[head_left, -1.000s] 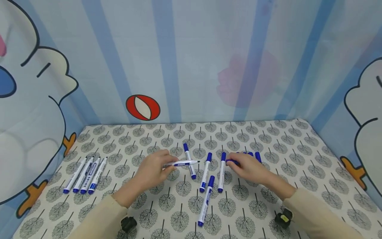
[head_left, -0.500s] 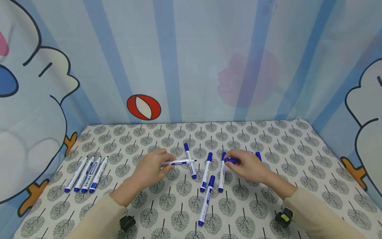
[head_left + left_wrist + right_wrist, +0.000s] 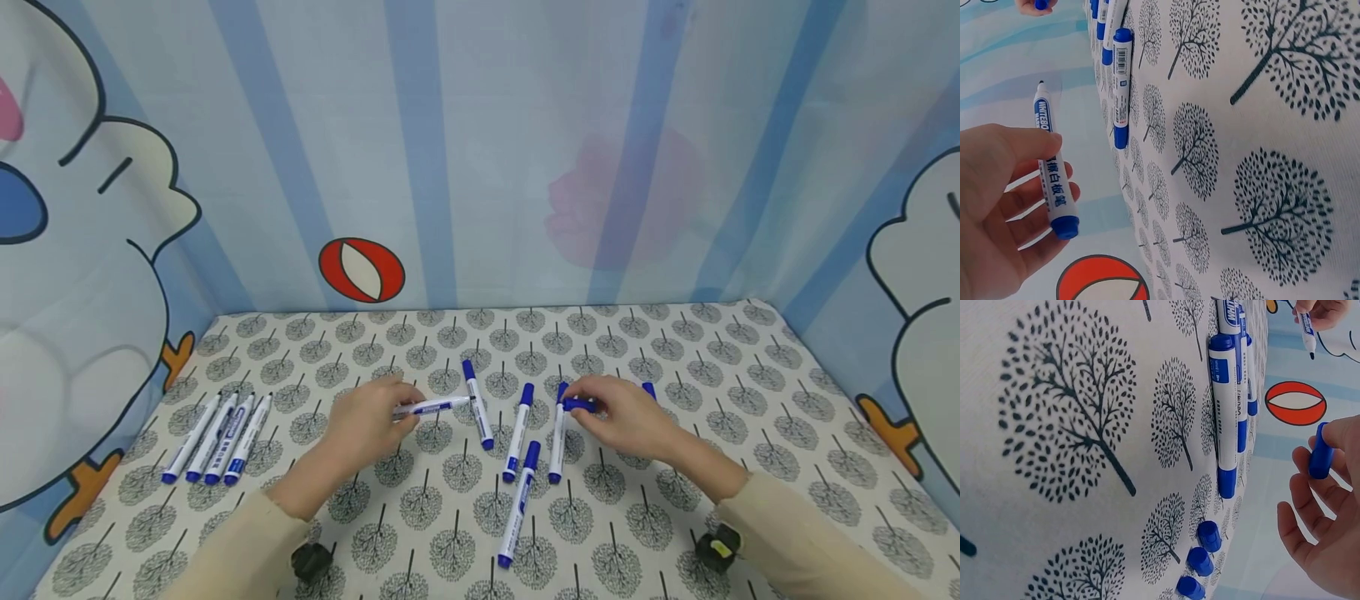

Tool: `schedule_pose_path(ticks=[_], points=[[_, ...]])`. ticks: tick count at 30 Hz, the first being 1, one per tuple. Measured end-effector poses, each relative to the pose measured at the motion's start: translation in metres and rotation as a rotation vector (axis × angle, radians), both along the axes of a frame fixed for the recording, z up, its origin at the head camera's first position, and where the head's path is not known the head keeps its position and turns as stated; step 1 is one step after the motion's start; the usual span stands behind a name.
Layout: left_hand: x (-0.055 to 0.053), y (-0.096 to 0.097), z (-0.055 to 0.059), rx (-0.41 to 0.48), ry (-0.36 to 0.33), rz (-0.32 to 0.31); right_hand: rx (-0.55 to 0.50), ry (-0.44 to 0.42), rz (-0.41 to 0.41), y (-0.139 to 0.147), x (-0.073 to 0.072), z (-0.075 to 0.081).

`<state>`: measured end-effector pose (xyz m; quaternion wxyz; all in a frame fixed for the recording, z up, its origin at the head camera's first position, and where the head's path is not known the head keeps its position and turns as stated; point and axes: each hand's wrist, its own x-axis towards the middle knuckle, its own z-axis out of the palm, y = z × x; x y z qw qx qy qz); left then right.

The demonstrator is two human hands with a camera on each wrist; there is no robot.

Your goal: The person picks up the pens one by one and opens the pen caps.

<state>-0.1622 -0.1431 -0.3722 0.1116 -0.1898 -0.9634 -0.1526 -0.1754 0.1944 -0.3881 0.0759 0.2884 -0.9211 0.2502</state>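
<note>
My left hand (image 3: pixel 367 423) pinches an uncapped whiteboard marker (image 3: pixel 431 407) between thumb and fingers. The marker lies nearly level in the head view, its dark tip pointing right. In the left wrist view, the thumb crosses the white barrel of this marker (image 3: pixel 1057 178), and the blue end is at the bottom. A blue marker cap (image 3: pixel 580 405) is pinched by my right hand (image 3: pixel 630 417), beside the top of a capped marker (image 3: pixel 558 433). The right wrist view shows the cap (image 3: pixel 1320 453) between thumb and fingers, apart from any marker.
More capped markers (image 3: pixel 519 433) lie spread mid-table, one marker (image 3: pixel 517 508) nearer the front. At the left, several uncapped markers (image 3: pixel 217 437) lie side by side. Loose blue caps (image 3: pixel 1200 561) stand near the right hand, partly hidden in the head view. A patterned curtain (image 3: pixel 495 167) backs the table.
My left hand has moved left with the uncapped marker, widening the gap to the right hand. The right hand has shifted slightly left with the cap, covering more of the loose caps.
</note>
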Motion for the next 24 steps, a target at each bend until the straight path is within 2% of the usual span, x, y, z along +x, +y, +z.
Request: schedule_pose_path(ticks=[4, 15, 21, 24], points=[[0.0, -0.005, 0.001, 0.0, -0.049, 0.039, 0.012, 0.004, 0.007, 0.002, -0.001, 0.0], [-0.003, -0.028, 0.005, 0.001, -0.067, 0.096, 0.014, 0.035, 0.004, 0.013, -0.005, 0.008], [-0.002, -0.041, 0.005, 0.018, -0.128, 0.146, -0.012, 0.021, -0.012, 0.017, -0.006, 0.006], [-0.001, -0.047, 0.004, 0.016, -0.127, 0.166, -0.017, 0.036, -0.024, 0.019, -0.006, 0.005]])
